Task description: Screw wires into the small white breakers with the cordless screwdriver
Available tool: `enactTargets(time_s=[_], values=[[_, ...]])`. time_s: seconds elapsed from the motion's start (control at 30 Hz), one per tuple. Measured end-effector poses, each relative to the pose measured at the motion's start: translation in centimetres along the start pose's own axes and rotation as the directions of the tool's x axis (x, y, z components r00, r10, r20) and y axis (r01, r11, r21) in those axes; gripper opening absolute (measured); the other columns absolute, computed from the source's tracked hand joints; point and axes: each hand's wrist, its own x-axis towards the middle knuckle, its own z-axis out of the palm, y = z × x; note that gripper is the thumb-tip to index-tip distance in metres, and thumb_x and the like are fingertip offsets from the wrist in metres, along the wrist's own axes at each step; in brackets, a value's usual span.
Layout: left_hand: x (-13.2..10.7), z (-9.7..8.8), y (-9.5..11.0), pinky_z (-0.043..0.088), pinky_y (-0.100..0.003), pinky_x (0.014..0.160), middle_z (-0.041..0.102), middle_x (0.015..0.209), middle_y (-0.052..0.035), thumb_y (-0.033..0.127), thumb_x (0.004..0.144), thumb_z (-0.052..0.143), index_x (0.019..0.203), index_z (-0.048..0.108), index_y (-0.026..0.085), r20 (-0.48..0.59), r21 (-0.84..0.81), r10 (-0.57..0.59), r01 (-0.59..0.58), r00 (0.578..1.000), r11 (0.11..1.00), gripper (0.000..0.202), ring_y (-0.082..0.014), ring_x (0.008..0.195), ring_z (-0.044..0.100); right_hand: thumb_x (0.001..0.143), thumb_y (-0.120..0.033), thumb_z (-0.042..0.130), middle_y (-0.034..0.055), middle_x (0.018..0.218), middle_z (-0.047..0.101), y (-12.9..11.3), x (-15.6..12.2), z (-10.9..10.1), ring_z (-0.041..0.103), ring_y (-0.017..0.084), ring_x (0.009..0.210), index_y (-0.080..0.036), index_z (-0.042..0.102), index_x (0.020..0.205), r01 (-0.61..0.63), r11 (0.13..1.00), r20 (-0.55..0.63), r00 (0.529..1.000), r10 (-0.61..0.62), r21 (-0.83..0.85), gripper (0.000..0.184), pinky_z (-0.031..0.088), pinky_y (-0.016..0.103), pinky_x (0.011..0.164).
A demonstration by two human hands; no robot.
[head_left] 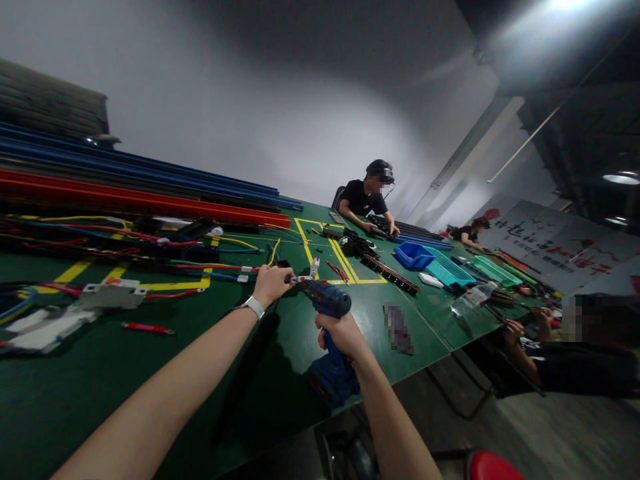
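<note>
My right hand [343, 333] is wrapped round the grip of a blue cordless drill [327, 297], whose battery base hangs low near the table edge. The drill's nose points left, at a small white part [314, 268] with a red mark. Closed around the near side of that part are the fingers of my left hand [273, 283], which wears a pale wristband. Its exact kind is hidden by the fingers and the drill. Red, blue and yellow wires [225, 267] end close behind my left hand. A loose red wire piece [147, 328] lies left on the green table [210, 373].
White-grey circuit breakers [113, 293] with wires lie left. Orange and blue rails [150, 200] run along the back. A phone-like slab [399, 329], blue bin [413, 255], teal trays [447, 268] and plastic bottle [473, 299] are right. Other people sit across and at right.
</note>
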Motion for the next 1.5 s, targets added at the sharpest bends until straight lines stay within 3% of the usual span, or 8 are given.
enactTargets(time_s=[0.47, 1.13, 1.5], values=[[-0.1, 0.06, 0.01, 0.03, -0.04, 0.085, 0.073, 0.083, -0.0061, 0.052, 0.079, 0.056, 0.089, 0.071, 0.029, 0.02, 0.014, -0.001, 0.0, 1.0, 1.0, 0.03, -0.0268, 0.089, 0.063, 0.064, -0.021, 0.054, -0.0073, 0.05, 0.045, 0.12, -0.27, 0.28, 0.053, 0.013, 0.037, -0.021, 0.049, 0.075, 0.013, 0.997, -0.037, 0.999, -0.016, -0.07, 0.012, 0.036, 0.022, 0.037], [0.03, -0.05, 0.15, 0.031, -0.038, 0.086, 0.073, 0.084, -0.0048, 0.05, 0.077, 0.059, 0.086, 0.071, 0.029, 0.037, -0.007, -0.033, 0.033, 0.999, 0.999, 0.025, -0.0261, 0.092, 0.063, 0.065, -0.02, 0.054, -0.008, 0.051, 0.045, 0.43, -0.1, 0.19, 0.051, 0.013, 0.035, -0.021, 0.049, 0.078, 0.045, 0.999, -0.015, 0.999, -0.045, -0.004, 0.014, 0.036, 0.023, 0.035], [0.0, -0.34, 0.28, 0.032, -0.038, 0.085, 0.073, 0.084, -0.005, 0.05, 0.078, 0.06, 0.086, 0.071, 0.029, 0.049, -0.021, -0.04, 0.041, 0.998, 0.999, 0.025, -0.0252, 0.09, 0.064, 0.064, -0.023, 0.055, -0.0074, 0.055, 0.048, -0.02, -0.29, 0.39, 0.051, 0.012, 0.035, -0.022, 0.048, 0.079, 0.043, 0.997, -0.03, 0.999, -0.045, -0.057, 0.016, 0.034, 0.022, 0.035]])
